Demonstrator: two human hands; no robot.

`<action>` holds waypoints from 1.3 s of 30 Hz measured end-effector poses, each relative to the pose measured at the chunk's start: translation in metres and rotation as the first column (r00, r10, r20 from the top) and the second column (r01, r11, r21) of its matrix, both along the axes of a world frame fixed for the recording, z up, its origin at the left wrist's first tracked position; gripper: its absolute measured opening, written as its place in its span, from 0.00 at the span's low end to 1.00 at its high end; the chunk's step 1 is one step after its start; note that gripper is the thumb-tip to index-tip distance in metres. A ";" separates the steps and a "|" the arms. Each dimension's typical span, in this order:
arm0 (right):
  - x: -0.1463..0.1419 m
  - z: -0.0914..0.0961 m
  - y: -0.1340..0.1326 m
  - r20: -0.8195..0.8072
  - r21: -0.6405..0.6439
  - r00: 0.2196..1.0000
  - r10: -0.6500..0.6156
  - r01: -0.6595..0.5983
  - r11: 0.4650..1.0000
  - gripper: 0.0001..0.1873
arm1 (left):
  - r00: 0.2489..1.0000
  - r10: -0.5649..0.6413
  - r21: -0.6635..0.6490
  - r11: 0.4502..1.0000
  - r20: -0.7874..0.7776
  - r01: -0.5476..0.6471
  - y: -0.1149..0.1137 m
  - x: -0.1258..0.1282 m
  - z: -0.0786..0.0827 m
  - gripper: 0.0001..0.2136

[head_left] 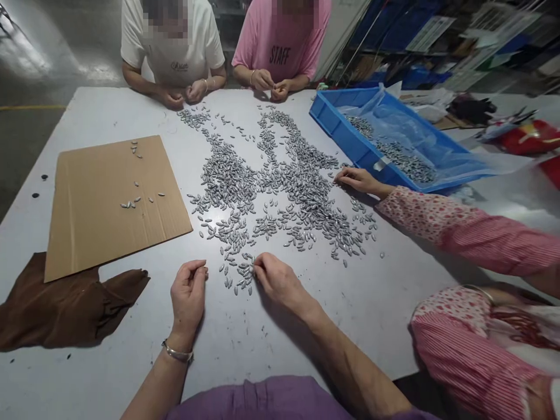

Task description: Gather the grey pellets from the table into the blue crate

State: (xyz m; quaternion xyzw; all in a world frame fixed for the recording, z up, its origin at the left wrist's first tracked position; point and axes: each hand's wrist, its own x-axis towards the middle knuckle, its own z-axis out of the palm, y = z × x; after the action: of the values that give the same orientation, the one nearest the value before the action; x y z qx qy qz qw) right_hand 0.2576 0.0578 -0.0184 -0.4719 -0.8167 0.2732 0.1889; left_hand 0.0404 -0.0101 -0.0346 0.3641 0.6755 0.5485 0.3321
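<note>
Many small grey, spindle-shaped pieces [231,181] lie spread in heaps over the white table [315,326]. My right hand [280,280] is at the near end of the spread, its thumb and fingertips pinched together against a few of the loose pieces. What lies between those fingertips is too small to make out. My left hand [189,291] rests on the table to the left of the pieces, a short gap away from them. Its fingers are curled and the thumb presses against them; anything in the pinch is hidden. A metal bangle [177,352] circles my left wrist.
On the left, a cardboard sheet [105,204] with several pieces overlaps a brown cloth [56,309]. A blue crate [341,131], lined with plastic and holding more pieces, stands at back right. A co-worker's hand [356,179] reaches in from the right. Two people [175,58] sit opposite.
</note>
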 end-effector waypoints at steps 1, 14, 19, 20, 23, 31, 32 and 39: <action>0.008 0.002 -0.002 -0.031 -0.006 0.998 -0.055 0.055 0.998 0.06 | 1.000 0.004 0.003 1.000 0.001 -0.004 0.000 0.000 0.000 0.10; 0.011 0.003 -0.047 -0.340 -0.208 0.914 -0.221 0.156 0.966 0.03 | 0.894 -0.393 -0.069 0.907 0.217 0.415 -0.015 0.030 0.018 0.10; 0.003 0.005 -0.053 -0.355 -0.174 0.921 -0.160 0.103 0.979 0.01 | 0.751 -0.445 -0.195 0.783 0.488 0.591 -0.017 0.040 0.018 0.17; 0.002 0.005 -0.054 -0.355 -0.165 0.923 -0.149 0.095 0.982 0.01 | 0.740 -0.443 -0.198 0.776 0.507 0.599 -0.017 0.040 0.017 0.17; 0.001 0.005 -0.056 -0.355 -0.138 0.928 -0.115 0.070 0.988 0.03 | 0.734 -0.445 -0.190 0.775 0.512 0.602 -0.016 0.038 0.014 0.17; 0.001 0.004 -0.058 -0.444 -0.244 0.879 -0.174 0.068 0.967 0.03 | 0.761 -0.468 -0.114 0.815 0.449 0.568 -0.018 0.038 0.014 0.13; 0.001 0.004 -0.058 -0.451 -0.275 0.872 -0.191 0.068 0.959 0.04 | 0.770 -0.473 -0.098 0.822 0.429 0.560 -0.018 0.038 0.014 0.11; 0.001 0.007 -0.059 -0.476 -0.395 0.838 -0.269 0.070 0.916 0.05 | 0.818 -0.531 0.022 0.841 0.220 0.540 -0.018 0.037 0.012 0.06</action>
State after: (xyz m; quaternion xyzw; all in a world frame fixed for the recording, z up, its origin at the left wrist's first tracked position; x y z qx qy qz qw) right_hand 0.2584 -0.0009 -0.0115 -0.4782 -0.6245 0.5179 0.3363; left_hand 0.0772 -0.0280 -0.0225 0.4701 0.5165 0.4554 0.5521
